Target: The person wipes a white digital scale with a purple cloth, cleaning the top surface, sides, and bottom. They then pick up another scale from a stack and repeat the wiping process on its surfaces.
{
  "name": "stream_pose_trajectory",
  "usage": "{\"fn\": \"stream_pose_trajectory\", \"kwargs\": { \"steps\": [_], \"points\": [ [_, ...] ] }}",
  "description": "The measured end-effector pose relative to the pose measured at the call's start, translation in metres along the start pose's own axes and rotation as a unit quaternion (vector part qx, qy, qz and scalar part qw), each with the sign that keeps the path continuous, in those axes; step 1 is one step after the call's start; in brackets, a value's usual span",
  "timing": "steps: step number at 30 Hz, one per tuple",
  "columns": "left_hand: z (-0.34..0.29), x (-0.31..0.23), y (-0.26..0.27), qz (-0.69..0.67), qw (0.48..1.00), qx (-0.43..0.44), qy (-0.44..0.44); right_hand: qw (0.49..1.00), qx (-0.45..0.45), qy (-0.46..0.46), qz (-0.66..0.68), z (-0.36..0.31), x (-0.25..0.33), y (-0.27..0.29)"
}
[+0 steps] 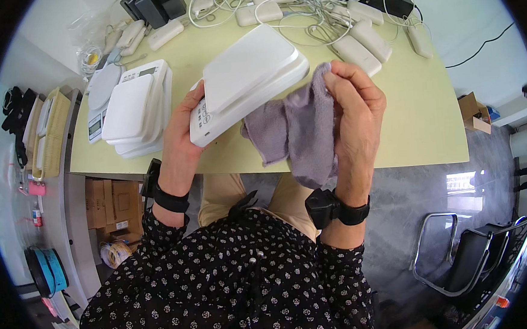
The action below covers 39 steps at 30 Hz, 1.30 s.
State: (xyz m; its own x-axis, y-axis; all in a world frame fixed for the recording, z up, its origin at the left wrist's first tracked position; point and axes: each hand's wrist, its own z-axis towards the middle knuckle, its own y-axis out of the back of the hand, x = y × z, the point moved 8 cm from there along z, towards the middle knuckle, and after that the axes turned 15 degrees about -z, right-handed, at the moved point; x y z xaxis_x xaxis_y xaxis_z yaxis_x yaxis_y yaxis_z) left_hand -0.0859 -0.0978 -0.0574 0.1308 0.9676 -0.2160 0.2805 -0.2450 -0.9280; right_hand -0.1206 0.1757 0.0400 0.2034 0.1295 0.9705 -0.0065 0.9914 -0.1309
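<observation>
A white digital scale (248,66) is held tilted above the table by my left hand (182,118), which grips its near left end beside the buttons. The hand's underside fingers are hidden beneath the scale. My right hand (356,107) pinches a greyish-purple cloth (309,128) that hangs down beside the scale's right side. Part of the cloth passes behind or against the scale's lower edge; whether they touch I cannot tell. Left of my left hand, more white scales (130,112) lie stacked on the table, with a round-topped scale (103,88) beside them.
The pale yellow-green table (418,125) spreads before me. Along its back lie tangled white cables (321,16), several white power-bank-like blocks (362,44) and black adapters (151,8). A chair (462,255) stands at the lower right; cardboard boxes (118,203) sit under the table's left.
</observation>
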Motion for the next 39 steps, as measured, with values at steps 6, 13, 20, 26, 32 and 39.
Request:
{"fn": "stream_pose_trajectory", "kwargs": {
  "steps": [6,13,20,26,32,39],
  "points": [
    [0.014,0.005,0.011,-0.037,0.994,0.032,0.095,0.984,-0.092,-0.005,-0.154,0.034,-0.019,0.007],
    [0.014,0.006,0.008,-0.036,0.995,0.036,0.09,0.958,0.034,0.015,-0.283,0.004,-0.035,-0.003],
    [0.008,0.003,-0.008,-0.047,0.997,0.064,-0.001,0.995,0.0,-0.099,0.002,0.003,-0.04,0.008],
    [0.007,0.004,-0.012,-0.022,0.997,0.074,-0.027,0.983,0.003,-0.126,0.133,-0.011,-0.029,0.0],
    [0.009,0.003,-0.01,-0.043,0.996,0.061,-0.04,0.961,0.031,-0.141,0.237,-0.022,-0.018,-0.013],
    [0.007,0.006,-0.009,-0.044,0.996,0.044,-0.063,0.988,0.031,-0.096,0.115,-0.022,-0.009,-0.013]
  ]
}}
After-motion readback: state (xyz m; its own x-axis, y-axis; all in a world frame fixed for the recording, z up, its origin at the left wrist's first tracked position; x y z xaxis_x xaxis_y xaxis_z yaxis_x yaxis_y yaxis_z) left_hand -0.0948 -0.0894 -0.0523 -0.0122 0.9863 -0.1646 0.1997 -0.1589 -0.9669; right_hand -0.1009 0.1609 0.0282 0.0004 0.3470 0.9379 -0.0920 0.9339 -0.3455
